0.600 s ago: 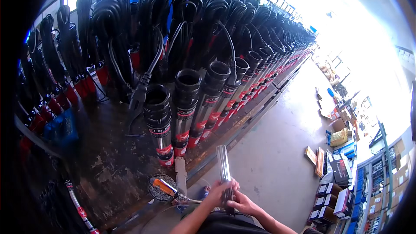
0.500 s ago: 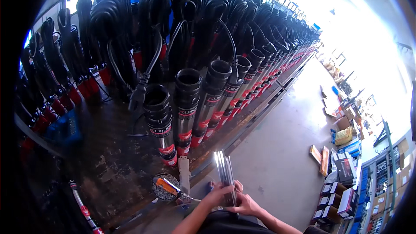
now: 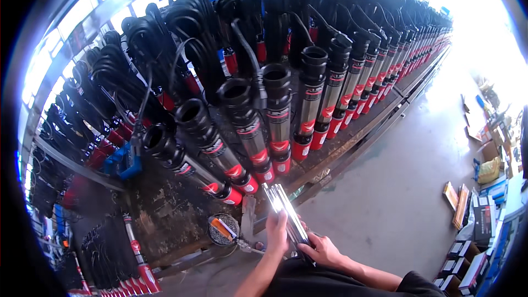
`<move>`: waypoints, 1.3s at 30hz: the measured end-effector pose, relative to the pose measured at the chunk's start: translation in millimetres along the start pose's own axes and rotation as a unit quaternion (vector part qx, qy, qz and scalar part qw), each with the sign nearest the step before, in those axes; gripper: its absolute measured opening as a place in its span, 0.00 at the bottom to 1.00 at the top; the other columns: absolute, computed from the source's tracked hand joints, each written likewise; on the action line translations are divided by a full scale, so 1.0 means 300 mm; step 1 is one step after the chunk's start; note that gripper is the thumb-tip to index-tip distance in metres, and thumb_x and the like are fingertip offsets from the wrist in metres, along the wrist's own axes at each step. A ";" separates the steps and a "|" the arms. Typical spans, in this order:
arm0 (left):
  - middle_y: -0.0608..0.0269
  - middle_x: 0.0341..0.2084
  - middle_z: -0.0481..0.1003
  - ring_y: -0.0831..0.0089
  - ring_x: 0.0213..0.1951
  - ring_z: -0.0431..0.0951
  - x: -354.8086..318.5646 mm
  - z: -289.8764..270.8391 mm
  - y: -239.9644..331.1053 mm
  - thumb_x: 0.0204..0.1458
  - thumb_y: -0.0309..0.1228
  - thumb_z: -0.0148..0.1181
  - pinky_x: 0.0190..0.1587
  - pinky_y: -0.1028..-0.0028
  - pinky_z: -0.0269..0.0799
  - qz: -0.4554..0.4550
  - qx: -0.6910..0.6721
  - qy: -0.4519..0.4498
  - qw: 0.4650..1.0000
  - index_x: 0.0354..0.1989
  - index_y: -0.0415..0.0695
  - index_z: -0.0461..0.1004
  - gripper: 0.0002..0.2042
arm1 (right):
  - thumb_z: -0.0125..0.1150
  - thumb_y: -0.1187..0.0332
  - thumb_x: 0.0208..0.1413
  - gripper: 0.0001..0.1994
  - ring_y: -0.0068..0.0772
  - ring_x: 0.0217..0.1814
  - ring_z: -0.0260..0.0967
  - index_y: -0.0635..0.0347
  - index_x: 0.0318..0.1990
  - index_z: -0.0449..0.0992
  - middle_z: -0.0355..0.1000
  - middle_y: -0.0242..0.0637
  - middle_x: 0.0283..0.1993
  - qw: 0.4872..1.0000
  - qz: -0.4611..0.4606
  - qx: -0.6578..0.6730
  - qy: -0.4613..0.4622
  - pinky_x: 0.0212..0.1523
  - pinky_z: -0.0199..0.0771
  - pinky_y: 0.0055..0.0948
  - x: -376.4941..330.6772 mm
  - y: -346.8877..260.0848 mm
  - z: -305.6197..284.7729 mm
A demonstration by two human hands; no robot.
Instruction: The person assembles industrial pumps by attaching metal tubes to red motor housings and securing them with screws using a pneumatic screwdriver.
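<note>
A bundle of shiny metal strips or rods [image 3: 288, 213] stands tilted in front of my body. My left hand [image 3: 276, 231] grips its left side, fingers wrapped round it. Lower down, my right hand [image 3: 321, 250] closes on the right side of the same bundle, thumb on top. Left of my hands, a round dish of small grey parts [image 3: 216, 235] sits at the bench edge, with an orange-handled tool [image 3: 223, 227] lying across it. Beyond the bundle stands a row of steel cylindrical pumps [image 3: 223, 154] with black open tops and red bases.
Coiled black cables [image 3: 231, 5] hang above the pumps. The dark, worn bench [image 3: 159, 217] has a blue object [image 3: 127, 162] on it. More pumps [image 3: 133, 239] stand at the lower left. Boxes [image 3: 484, 214] and shelving are at the right, beyond the grey floor [image 3: 374, 203].
The view has turned left, so pumps and floor appear farther right. My hands still hold the metal bundle, now tilted further left at the top, with my hands farther apart.
</note>
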State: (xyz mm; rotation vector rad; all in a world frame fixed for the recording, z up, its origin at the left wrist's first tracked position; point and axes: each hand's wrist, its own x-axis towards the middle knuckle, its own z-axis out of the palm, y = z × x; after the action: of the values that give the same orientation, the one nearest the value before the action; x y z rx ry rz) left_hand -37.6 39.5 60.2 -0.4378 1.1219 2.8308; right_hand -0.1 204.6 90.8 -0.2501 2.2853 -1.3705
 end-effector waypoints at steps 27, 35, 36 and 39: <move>0.54 0.28 0.76 0.58 0.31 0.82 0.065 0.099 -0.287 0.63 0.53 0.55 0.34 0.58 0.81 -0.064 -0.001 0.124 0.990 0.44 0.43 0.68 0.22 | 0.73 0.50 0.53 0.29 0.34 0.34 0.79 0.67 0.48 0.69 0.78 0.42 0.30 0.974 -0.010 0.136 -0.178 0.40 0.77 0.36 0.071 0.356 -0.190; 0.51 0.42 0.78 0.64 0.25 0.81 0.240 0.128 -0.073 0.51 0.21 0.69 0.27 0.67 0.81 0.126 0.132 0.083 0.980 0.71 0.53 0.51 0.41 | 0.73 0.49 0.53 0.28 0.28 0.41 0.78 0.64 0.49 0.73 0.80 0.37 0.37 0.975 -0.017 0.095 -0.202 0.44 0.76 0.33 0.081 0.246 -0.251; 0.51 0.41 0.79 0.64 0.25 0.82 0.245 0.139 -0.067 0.50 0.20 0.69 0.27 0.67 0.81 0.113 0.132 0.061 0.983 0.68 0.49 0.55 0.38 | 0.71 0.50 0.55 0.27 0.27 0.41 0.77 0.64 0.49 0.74 0.80 0.36 0.38 0.971 -0.017 0.098 -0.215 0.45 0.76 0.32 0.089 0.252 -0.260; 0.49 0.39 0.80 0.60 0.29 0.83 0.235 0.179 -0.077 0.49 0.19 0.70 0.31 0.65 0.83 0.096 0.106 -0.004 0.990 0.60 0.42 0.61 0.31 | 0.65 0.51 0.61 0.23 0.25 0.43 0.76 0.64 0.51 0.77 0.80 0.33 0.40 0.945 -0.002 0.174 -0.277 0.47 0.75 0.31 0.111 0.318 -0.261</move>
State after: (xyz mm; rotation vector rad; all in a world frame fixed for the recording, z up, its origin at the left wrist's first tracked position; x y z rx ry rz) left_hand -114.1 89.9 62.2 -0.3196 1.5194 2.8220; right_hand -58.9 300.1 29.2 -0.4559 1.5603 -1.4511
